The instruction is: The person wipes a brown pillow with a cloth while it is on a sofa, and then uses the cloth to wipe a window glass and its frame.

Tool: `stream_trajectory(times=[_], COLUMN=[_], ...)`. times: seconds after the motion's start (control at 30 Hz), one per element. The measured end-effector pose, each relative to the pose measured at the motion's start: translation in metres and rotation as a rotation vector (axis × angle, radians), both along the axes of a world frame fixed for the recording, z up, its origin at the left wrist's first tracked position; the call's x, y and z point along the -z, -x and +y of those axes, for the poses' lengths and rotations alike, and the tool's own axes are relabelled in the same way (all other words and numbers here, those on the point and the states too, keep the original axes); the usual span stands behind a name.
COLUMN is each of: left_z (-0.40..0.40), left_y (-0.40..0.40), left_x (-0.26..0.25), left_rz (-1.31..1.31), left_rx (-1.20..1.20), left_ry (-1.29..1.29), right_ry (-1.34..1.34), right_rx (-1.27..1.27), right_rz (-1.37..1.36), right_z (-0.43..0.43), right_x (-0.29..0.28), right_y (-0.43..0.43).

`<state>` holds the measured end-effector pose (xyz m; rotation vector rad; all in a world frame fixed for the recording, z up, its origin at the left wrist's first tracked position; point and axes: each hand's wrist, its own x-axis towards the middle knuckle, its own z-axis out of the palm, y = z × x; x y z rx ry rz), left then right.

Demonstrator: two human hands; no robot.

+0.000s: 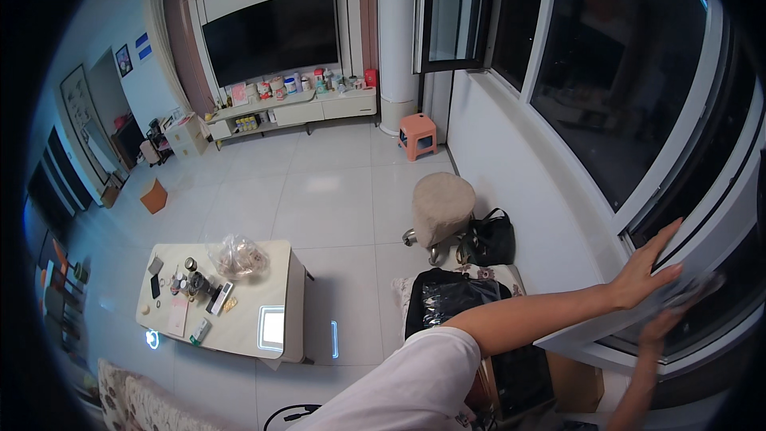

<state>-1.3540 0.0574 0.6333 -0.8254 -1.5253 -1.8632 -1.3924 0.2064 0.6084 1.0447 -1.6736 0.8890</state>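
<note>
My left hand (649, 269), at the end of a white sleeve, rests against the white window frame (727, 221) with thumb and fingers apart. Lower and further right, my right hand (661, 323) is raised close to the dark window glass (727, 293). It is blurred, and a pale, see-through patch shows around its fingers; whether that is something held cannot be told. The left forearm crosses above a dark bag-like bundle with shiny black plastic (458, 299).
A round padded stool on wheels (443, 203) and a black handbag (491, 239) stand beside the wall. A brown box (574, 380) lies under the window. Left, a cream coffee table (239, 326) bears a clear plastic bag (239, 257) and small items. An orange stool (418, 134) stands further off.
</note>
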Motion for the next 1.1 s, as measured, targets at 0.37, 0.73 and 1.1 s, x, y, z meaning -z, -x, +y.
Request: stream_trajectory(times=[0.37, 0.73, 1.1], left_z=[0.004, 0.005, -0.007], left_y=[0.018, 0.014, -0.016], left_x=[0.012, 0.006, -0.015], left_rz=[-0.017, -0.081, -0.281], left_rx=[-0.042, 0.003, -0.014], left_ry=[-0.014, -0.032, 0.029], right_ry=[-0.123, 0.507, -0.152], right_rx=[0.308, 0.791, 0.542], right_rz=[0.512, 0.016, 0.427], right_z=[0.068, 0.175, 0.056], right_x=[-0.151, -0.123, -0.173], right_y=[0.059, 0.119, 0.039])
